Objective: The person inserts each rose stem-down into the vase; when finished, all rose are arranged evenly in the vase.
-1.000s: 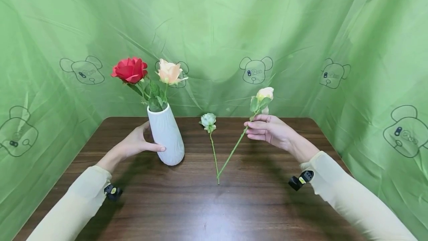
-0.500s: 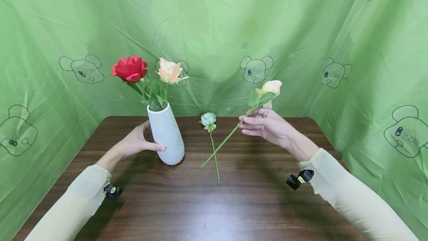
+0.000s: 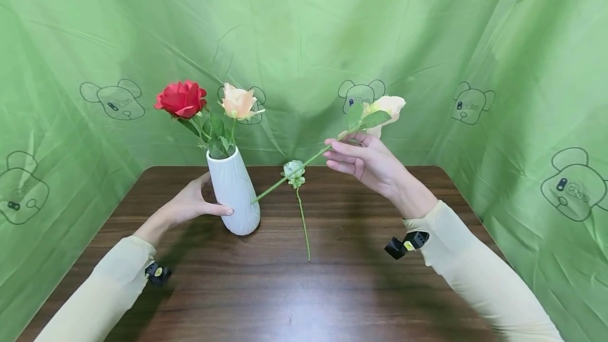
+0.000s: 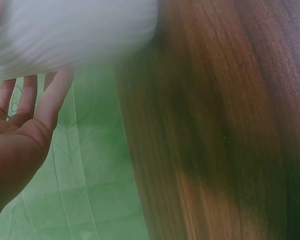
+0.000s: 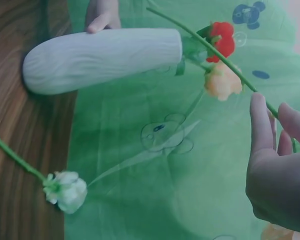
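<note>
The left hand (image 3: 190, 202) grips a white ribbed vase (image 3: 235, 189), its thumb across the front and fingers behind. The vase leans slightly left on the table. A red rose (image 3: 181, 99) and a peach rose (image 3: 239, 102) stand in its mouth. Raised to the right, the right hand (image 3: 375, 165) pinches a cream rose (image 3: 389, 108) by its green stem, just under the leaves. That stem slants down left, and its lower end overlaps the vase's side in the head view; in the right wrist view it crosses past the mouth. A pale green-white rose (image 5: 70, 191) lies on the table between the hands.
The dark wooden table (image 3: 266, 289) has its far edge against a green cloth backdrop (image 3: 304, 57) printed with bear heads. Green cloth also hangs on both sides.
The right hand has moved up and left with the cream rose, tilting it so the stem end swung left to the vase. The left hand and vase stay nearly in place.
</note>
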A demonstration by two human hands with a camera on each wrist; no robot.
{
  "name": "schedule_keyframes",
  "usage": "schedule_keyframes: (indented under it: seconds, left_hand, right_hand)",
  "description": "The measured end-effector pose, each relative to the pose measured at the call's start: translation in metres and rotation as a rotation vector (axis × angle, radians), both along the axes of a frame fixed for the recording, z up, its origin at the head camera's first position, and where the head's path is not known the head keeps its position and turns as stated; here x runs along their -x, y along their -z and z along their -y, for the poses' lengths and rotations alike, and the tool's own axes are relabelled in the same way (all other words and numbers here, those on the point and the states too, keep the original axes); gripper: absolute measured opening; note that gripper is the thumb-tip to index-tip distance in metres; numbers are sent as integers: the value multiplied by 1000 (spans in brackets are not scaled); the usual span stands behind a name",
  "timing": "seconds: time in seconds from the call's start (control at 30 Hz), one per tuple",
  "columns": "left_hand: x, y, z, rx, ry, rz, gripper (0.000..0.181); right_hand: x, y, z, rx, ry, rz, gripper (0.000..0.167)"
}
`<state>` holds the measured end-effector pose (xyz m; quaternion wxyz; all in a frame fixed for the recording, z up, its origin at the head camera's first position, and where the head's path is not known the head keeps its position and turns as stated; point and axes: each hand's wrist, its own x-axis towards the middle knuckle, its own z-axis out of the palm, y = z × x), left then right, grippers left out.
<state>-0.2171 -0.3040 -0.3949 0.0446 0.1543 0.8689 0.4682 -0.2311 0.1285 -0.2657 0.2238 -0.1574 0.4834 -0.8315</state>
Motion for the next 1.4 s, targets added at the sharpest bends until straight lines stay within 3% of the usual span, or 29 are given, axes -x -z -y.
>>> schedule_keyframes:
  seconds: [0.4,0.9,1.1,1.4]
  left_hand:
    - [-1,0,0,0,-6,7,83]
    - [-1,-2,0,14,-6,8,81]
    - [0,-2,-2,6,1,10,80]
    - [-1,-2,-2,6,-4,13,80]
  right_hand:
    - [-3,-15,17,-15,5,-70,13]
    - [-8,-48,34,-1,16,-196,15]
    - [-11,-51,44,17,40,-240,21]
    - [-13,-55,62,-17,47,-309,17]
